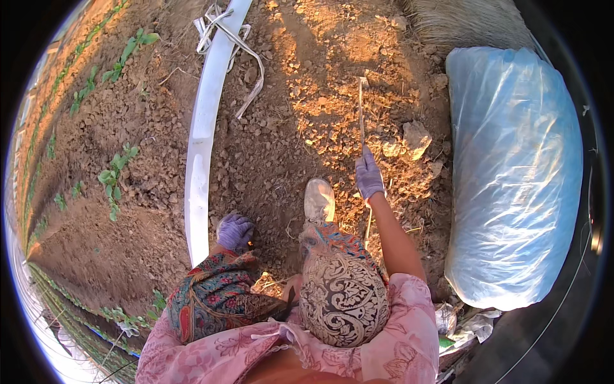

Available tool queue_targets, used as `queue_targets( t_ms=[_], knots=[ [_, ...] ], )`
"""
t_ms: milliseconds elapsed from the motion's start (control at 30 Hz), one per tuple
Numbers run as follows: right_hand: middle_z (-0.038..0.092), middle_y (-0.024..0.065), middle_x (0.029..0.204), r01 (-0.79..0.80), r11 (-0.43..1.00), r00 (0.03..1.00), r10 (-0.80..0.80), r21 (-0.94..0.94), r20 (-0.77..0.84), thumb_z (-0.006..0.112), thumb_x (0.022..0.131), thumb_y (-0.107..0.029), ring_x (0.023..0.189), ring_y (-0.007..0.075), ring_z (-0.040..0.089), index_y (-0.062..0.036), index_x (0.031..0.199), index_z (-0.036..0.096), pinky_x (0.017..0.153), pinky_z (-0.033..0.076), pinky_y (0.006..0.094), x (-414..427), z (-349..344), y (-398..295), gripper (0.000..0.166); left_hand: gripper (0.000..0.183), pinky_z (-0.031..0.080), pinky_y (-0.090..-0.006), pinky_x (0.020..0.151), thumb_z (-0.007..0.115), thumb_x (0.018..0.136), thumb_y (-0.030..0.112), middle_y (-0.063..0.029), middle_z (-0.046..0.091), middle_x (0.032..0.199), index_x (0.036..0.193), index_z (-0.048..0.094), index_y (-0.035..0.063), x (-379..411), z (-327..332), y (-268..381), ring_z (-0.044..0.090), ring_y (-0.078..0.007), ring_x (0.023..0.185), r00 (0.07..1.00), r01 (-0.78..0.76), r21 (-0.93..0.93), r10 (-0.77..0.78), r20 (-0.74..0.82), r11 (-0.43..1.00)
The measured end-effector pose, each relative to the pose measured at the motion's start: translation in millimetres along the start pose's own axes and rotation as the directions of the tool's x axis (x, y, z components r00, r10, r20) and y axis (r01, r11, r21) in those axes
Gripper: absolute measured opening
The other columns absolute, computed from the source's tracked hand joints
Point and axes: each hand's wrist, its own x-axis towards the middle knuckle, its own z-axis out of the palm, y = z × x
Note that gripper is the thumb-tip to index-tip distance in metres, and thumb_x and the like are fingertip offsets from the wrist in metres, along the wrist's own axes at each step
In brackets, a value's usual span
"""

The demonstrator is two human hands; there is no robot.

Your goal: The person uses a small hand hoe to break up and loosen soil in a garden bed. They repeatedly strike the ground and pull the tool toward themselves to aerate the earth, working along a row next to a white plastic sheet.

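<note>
My right hand (369,176), in a pale purple glove, grips the handle of a thin long-handled hoe (361,113). The tool's small metal head rests on the crumbly soil ahead, and its handle runs back past my wrist. My left hand (235,232), in a matching glove, is low at the soil just right of a long white hose or pipe (197,163). Its fingers are curled, and whether anything is inside them is hidden. Between my hands a dusty shoe (319,199) stands on the ground, below my bent, patterned-cloth knee.
A stuffed bluish plastic sack (515,177) stands along the right. White strapping (249,81) is tied round the hose. Young green plants (112,177) grow in soil to the left. A large clod (416,139) lies by the hoe; crumpled plastic (472,329) is at lower right.
</note>
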Motion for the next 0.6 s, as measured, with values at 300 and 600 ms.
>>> queue_targets(
  t_ms=[300, 600],
  knots=[
    [0.039, -0.0012, 0.053, 0.034, 0.985, 0.952, 0.019, 0.168, -0.305, 0.048, 0.089, -0.027, 0.037, 0.0082, 0.036, -0.0151, 0.119, 0.044, 0.031, 0.03, 0.0238, 30, -54, -69, 0.033, 0.022, 0.036, -0.0383, 0.092, 0.06, 0.069, 0.029, 0.0012, 0.061, 0.095, 0.088, 0.065, 0.018, -1, 1, -1, 0.053, -0.0199, 0.096, 1.0, -0.006, -0.045, 0.004, -0.024, 0.999],
    [0.036, -0.0014, 0.053, 0.15, 0.952, 0.853, 0.012, 0.268, -0.522, 0.04, 0.09, -0.021, 0.039, 0.0089, 0.034, -0.0218, 0.136, 0.024, 0.032, 0.029, 0.0262, 42, -64, -14, 0.049, 0.024, 0.034, -0.0387, 0.094, 0.06, 0.069, 0.03, 0.0016, 0.059, 0.099, 0.09, 0.064, 0.02, 0, 6, 0, 0.05, -0.0185, 0.102, 0.995, 0.055, 0.044, -0.058, 0.078, 0.998]
  ],
)
